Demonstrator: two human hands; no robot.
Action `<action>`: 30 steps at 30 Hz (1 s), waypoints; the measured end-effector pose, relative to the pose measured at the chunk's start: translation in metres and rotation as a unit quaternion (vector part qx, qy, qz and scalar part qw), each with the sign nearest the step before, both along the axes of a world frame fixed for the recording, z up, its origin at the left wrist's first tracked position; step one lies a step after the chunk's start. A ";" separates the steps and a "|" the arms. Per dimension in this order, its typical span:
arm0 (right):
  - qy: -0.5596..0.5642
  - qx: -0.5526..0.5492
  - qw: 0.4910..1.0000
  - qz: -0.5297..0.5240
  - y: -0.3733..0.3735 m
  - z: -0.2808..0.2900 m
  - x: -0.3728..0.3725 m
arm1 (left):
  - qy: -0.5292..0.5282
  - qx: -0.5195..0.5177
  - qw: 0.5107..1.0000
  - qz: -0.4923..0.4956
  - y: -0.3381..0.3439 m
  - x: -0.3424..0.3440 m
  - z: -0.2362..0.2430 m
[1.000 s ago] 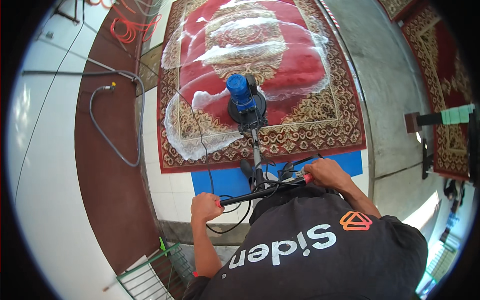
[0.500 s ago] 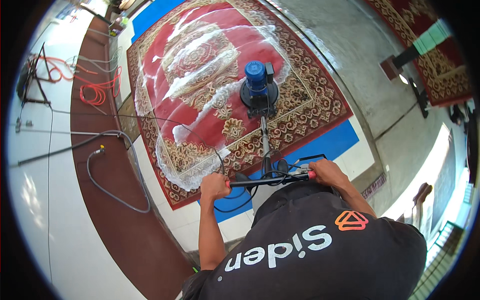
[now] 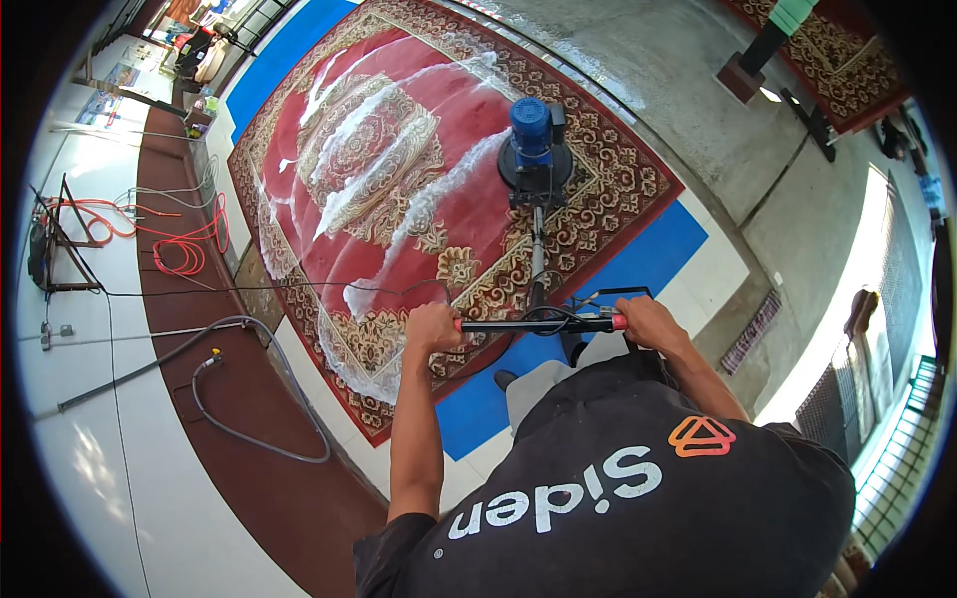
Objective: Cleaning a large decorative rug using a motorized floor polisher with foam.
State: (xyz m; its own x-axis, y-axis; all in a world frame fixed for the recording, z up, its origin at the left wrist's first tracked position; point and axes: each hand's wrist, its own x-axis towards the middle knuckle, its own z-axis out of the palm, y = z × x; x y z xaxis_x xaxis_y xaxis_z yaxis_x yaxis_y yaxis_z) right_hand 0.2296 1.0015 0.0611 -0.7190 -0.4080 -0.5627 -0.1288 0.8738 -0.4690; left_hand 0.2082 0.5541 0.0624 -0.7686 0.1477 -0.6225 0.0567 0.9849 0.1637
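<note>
The handlebar [image 3: 488,326] of the machine [image 3: 532,149] is gripped at both ends: its left end is held by the left hand [image 3: 432,328], its right end by the right hand [image 3: 648,325], and the fingers of both are closed around it. A bit of red grip [image 3: 619,322] is shown at the inner side of each fist. Just above the right hand, a thin black lever [image 3: 626,291] is seen. Black cord [image 3: 555,324] is looped about the middle of the bar, where it is joined by the pole [image 3: 538,239]. The machine, topped by a blue motor [image 3: 530,122], is set on the right-hand part of the red carpet [image 3: 478,234], its round base [image 3: 561,177] beside the upper end of a white foam band [image 3: 429,204]. More foam is spread across the carpet's middle and left side. Under the near edge of the carpet, a blue mat [image 3: 648,269] is partly covered. To the left, on a brown strip [image 3: 224,424], a grey hose [image 3: 264,450] is laid in a bend, and farther up an orange hose [image 3: 184,255] is left in loose coils. At the upper right, a second carpet [image 3: 842,75] is partly shown.
</note>
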 end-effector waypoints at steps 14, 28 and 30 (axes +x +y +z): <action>-0.040 0.053 0.997 -0.032 0.008 0.002 0.144 | -0.017 0.041 0.998 -0.048 0.016 0.110 -0.021; 0.010 0.049 0.999 -0.011 -0.017 0.005 0.298 | -0.002 0.051 0.998 0.031 -0.014 0.314 0.006; 0.000 0.052 0.999 0.014 -0.025 0.015 0.301 | -0.005 0.034 0.999 0.038 -0.022 0.342 0.016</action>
